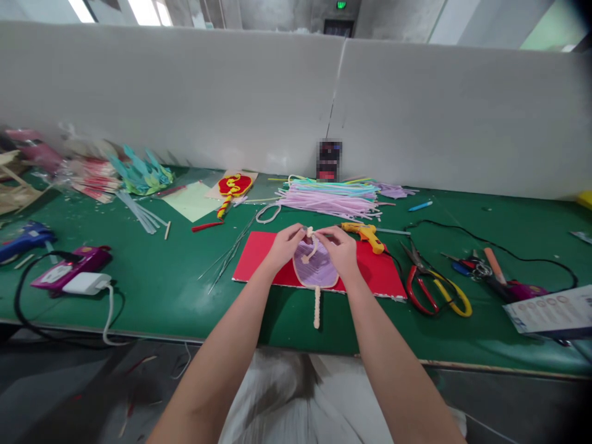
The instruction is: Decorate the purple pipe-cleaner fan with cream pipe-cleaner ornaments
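Note:
A small fan (324, 271) of lilac pipe cleaners, with a cream rim and a twisted cream handle (317, 308), lies over a red board (374, 268). At the fan's upper edge, a curled cream pipe cleaner (309, 232) is pinched between the fingers of both hands. My left hand (290, 242) grips it from the left, thumb and fingertips together. From the right, my right hand (340, 245) closes on the same piece. One strand of it hangs down across the lilac face. The fingers hide part of the fan's top.
A yellow glue gun (367, 236) rests on the board's right end, near red-and-yellow scissors (428, 287). Behind lies a pile of pipe cleaners (328, 198). A red and yellow fan (235, 185), thin wires (231, 253) and a purple power strip (74, 268) are leftward.

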